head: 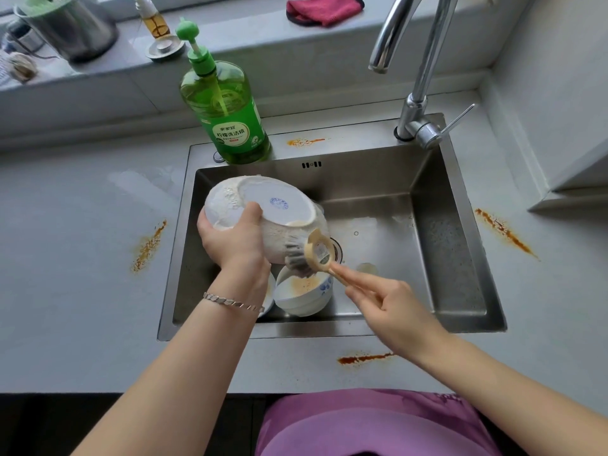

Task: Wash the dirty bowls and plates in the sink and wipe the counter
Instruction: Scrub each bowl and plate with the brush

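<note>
My left hand (232,240) grips a white plate (276,202) by its rim, bottom side up and soapy, over the steel sink (437,245). My right hand (391,314) pinches the wooden handle of a round dish brush (312,253). Its bristles press against the plate's lower edge. Below them in the sink sits a dirty white bowl with blue pattern (304,292), stacked in another. The edge of one more dish (268,299) shows under my left wrist.
A green dish soap bottle (227,110) stands at the sink's back left rim. The faucet (418,93) rises at back right. Orange-brown sauce stains (148,246) mark the grey counter left, right (503,232), front (362,358) and behind the sink. A red cloth (324,8) lies on the ledge.
</note>
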Demonstrator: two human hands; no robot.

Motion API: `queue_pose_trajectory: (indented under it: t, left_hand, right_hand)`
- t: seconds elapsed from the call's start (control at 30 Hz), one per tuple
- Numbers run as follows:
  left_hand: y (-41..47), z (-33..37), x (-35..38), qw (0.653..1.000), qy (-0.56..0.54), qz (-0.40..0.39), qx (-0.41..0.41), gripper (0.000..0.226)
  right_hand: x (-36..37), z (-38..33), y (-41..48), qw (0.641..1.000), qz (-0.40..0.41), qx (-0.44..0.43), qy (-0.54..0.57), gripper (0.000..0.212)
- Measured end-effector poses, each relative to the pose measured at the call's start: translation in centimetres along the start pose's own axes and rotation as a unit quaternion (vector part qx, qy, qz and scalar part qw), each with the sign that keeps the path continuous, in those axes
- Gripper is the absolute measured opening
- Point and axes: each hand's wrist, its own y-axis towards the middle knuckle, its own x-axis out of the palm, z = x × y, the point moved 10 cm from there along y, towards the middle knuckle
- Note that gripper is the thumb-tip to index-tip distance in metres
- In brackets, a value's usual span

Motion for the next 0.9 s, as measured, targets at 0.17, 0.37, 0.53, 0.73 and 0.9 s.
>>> queue_pose_trajectory:
  t: [0.17,0.37,0.53,0.73,0.9]
  left_hand:
    - [-0.5,-0.3,0.2,0.998,0.01,-0.055,-0.023,0.068]
    - [-0.9,-0.3,0.4,0.987,0.039,-0.155,-0.023,0.058]
    - [-1.4,-0.5,0.3,0.981,0.07,-0.18,0.012,0.058]
    - [-1.2,0.3,0.7,0.977,0.114,-0.159,0.089,0.064]
    - [-1.4,0.5,1.0,0.967,0.135,-0.188,0.108,0.063]
  right_hand:
    - [-3.7,4.0,1.6,0.993,0.066,0.098,0.031,0.036]
    - [-5.2,5.1,1.8,0.989,0.061,0.123,0.052,0.035]
    - [-4.9,3.9,1.2,0.99,0.057,0.126,0.042,0.036]
    - [-1.5,1.2,0.0,0.992,-0.016,0.069,-0.103,0.039]
    - [-2.6,1.9,0.4,0.988,0.001,0.085,-0.126,0.043]
